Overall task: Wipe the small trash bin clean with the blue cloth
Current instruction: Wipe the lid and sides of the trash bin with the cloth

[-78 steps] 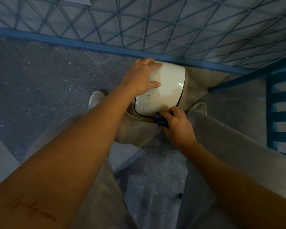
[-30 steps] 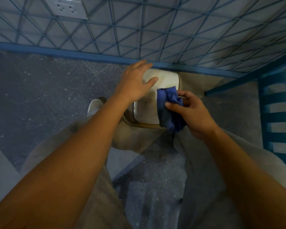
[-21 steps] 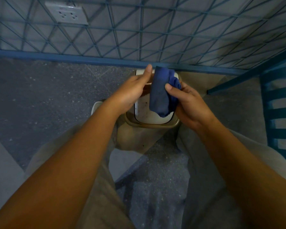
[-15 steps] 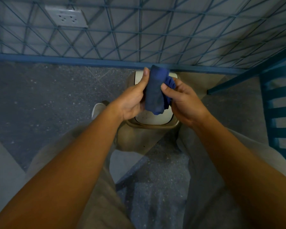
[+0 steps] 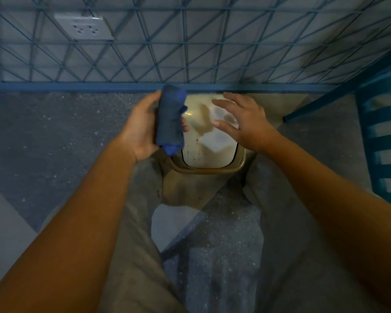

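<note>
1. Between the person's knees, the small trash bin (image 5: 209, 154) stands on a speckled grey floor (image 5: 54, 132), its far side close against the wall (image 5: 212, 41).
2. The bin's white lid (image 5: 212, 152) shows dark specks and smears near its left edge; a tan rim (image 5: 208, 171) frames it.
3. The left hand (image 5: 142, 125) grips the blue cloth (image 5: 169, 120), rolled into a bundle, with thumb and fingers wrapped round it, at the bin's left edge.
4. The right hand (image 5: 246, 120) is spread wide above the lid and holds nothing; it is blurred, so contact with the lid cannot be told.
5. The wall carries a blue lattice of crossing diagonal lines, with a white power socket (image 5: 84, 27) at upper left.
6. A blue skirting strip (image 5: 77, 86) runs where wall meets floor.
7. A blue slatted frame (image 5: 379, 123) stands at the right edge.
8. Grey-beige trouser legs (image 5: 133, 245) fill the lower view.
</note>
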{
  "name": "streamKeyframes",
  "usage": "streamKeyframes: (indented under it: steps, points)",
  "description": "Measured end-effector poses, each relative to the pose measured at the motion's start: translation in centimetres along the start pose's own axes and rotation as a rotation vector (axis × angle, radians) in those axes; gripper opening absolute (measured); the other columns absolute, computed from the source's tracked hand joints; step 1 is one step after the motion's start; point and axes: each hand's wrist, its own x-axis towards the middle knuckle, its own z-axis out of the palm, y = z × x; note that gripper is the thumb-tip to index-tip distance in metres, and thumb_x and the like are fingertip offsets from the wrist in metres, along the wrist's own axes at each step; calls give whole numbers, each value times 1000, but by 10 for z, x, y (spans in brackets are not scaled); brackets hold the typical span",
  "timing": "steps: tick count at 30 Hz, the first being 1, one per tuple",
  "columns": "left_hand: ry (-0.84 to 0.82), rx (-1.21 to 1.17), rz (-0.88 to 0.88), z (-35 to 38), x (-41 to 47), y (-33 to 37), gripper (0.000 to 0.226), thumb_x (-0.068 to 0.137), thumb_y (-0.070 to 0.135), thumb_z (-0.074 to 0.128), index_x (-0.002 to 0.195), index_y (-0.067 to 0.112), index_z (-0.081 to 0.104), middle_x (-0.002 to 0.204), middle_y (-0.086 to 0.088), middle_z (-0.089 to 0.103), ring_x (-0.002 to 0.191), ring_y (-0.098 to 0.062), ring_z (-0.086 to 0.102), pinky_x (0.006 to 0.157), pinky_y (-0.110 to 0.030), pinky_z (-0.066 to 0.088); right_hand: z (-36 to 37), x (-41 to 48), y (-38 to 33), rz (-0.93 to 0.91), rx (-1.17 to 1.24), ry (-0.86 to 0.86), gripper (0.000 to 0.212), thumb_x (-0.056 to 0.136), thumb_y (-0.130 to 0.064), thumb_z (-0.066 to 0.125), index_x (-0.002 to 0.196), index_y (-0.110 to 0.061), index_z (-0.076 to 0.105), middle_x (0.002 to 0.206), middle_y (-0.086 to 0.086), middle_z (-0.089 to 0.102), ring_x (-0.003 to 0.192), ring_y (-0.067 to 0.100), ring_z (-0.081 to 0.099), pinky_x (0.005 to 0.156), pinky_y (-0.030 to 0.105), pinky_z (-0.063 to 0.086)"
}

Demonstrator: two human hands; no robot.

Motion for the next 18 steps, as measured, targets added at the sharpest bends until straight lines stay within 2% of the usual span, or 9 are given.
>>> streamKeyframes:
  steps: [3,5,7,9,11,14,15,18]
  points:
    - [68,-71,45,-9,-8,11,38,74,26,39,97,7,62,81,-4,66,71,-17,62,70,-31,57,3,6,16,-17,-250,-76,59,93,-40,46,145,-30,21,157,0,15,145,24,6,117,48,3]
    - [102,19,69,-10,-9,13,34,79,20,37,98,7,62,78,-2,69,71,-16,64,71,-31,57,4,7,21,-14,-300,-84,62,93,-37,47,146,-28,17,157,0,15,145,25,6,118,49,2]
    - [177,259,118,-11,-7,7,29,93,15,36,115,8,53,93,0,69,85,-13,65,80,-31,54,4,8,23,-4,-318,-81,64,92,-36,49,147,-28,16,157,1,16,145,26,7,118,50,2]
    - [279,617,179,-14,-4,-1,40,93,16,47,131,9,40,120,-5,59,110,-17,57,97,-36,48,5,8,23,-5,-301,-87,66,92,-34,50,147,-27,15,157,2,16,145,26,8,118,49,3]
    - [304,930,246,-11,0,-12,51,89,19,56,135,9,37,132,-7,48,119,-19,48,100,-37,42,5,9,22,-7,-254,-97,66,91,-31,51,147,-26,15,156,4,17,144,25,12,118,46,6]
    - [333,1318,473,-2,6,-29,49,81,16,67,126,7,50,118,-16,49,102,-17,46,87,-21,34,5,9,22,8,-194,-102,67,91,-28,53,147,-24,17,156,4,17,143,26,15,117,43,11]
    - [331,1399,533,-1,8,-33,48,79,15,69,124,7,54,114,-18,50,98,-18,47,85,-20,34,5,10,22,10,-185,-106,67,91,-28,53,147,-24,17,156,4,17,143,26,15,117,43,12]
    - [278,1602,608,-4,16,-45,42,76,16,71,116,5,61,104,-19,55,93,-32,55,83,-40,48,3,10,20,13,-156,-115,67,90,-25,55,147,-23,18,156,5,17,143,26,16,117,41,13]
